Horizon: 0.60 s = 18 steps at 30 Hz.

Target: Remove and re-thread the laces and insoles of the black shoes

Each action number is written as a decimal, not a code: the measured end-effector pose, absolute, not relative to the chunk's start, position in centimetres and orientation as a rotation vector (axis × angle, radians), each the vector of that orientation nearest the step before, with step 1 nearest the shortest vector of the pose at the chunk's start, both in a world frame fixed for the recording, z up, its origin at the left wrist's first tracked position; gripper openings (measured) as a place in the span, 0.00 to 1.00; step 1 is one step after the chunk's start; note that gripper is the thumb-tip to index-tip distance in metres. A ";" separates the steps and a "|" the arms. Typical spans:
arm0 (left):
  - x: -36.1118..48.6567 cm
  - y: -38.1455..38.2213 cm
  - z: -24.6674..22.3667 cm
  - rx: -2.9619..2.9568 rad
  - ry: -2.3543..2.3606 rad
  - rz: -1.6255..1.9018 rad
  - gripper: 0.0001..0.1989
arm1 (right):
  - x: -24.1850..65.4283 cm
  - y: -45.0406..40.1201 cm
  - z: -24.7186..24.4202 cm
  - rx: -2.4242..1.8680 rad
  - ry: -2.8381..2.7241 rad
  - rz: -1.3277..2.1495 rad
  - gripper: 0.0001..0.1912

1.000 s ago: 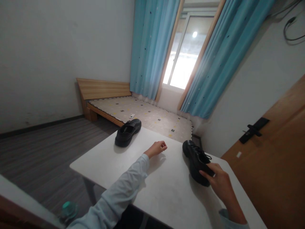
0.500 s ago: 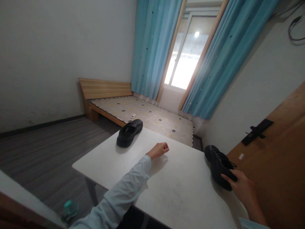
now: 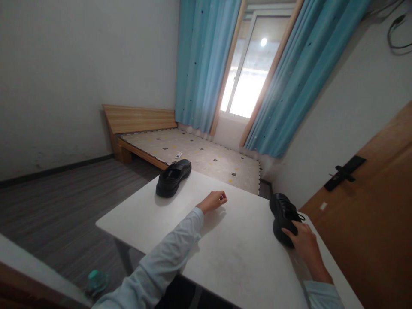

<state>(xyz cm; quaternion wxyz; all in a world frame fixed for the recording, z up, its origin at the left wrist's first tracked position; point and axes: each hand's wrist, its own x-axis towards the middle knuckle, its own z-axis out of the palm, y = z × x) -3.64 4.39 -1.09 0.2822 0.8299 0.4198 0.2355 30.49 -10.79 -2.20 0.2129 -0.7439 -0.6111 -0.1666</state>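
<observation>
A black lace-up shoe point(image 3: 279, 216) is at the right side of the white table point(image 3: 238, 253), its toe pointing to the far edge. My right hand point(image 3: 302, 240) grips it at the heel end, thumb on the near side. Some of the heel is hidden behind my fingers. Another black shoe point(image 3: 174, 178) stands upright at the table's far left corner, apart from both hands. Between the two shoes my left hand point(image 3: 213, 201) rests on or just over the tabletop, fingers loosely curled together with nothing visible in them.
Beyond the table is a bed point(image 3: 206, 154) with a patterned mattress and a small white object point(image 3: 178, 155) on it. A wooden door point(image 3: 370, 214) is close on the right. A green-topped item point(image 3: 96, 279) stands on the floor at lower left.
My right hand has moved the held shoe left and slightly away from me, farther in from the table's right edge. My left hand and the other shoe have stayed in place.
</observation>
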 end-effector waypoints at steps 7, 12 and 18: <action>-3.5 4.5 -1.5 2.260 1.123 0.618 0.10 | 30.9 -10.4 -0.7 -2.191 -1.825 -0.425 0.19; -3.3 4.3 -1.5 2.282 1.124 0.598 0.10 | 28.7 -10.5 1.7 -2.327 -1.965 -0.443 0.10; -3.3 4.1 -1.6 2.320 1.104 0.585 0.10 | 20.6 -10.2 6.1 -2.171 -1.947 -0.751 0.08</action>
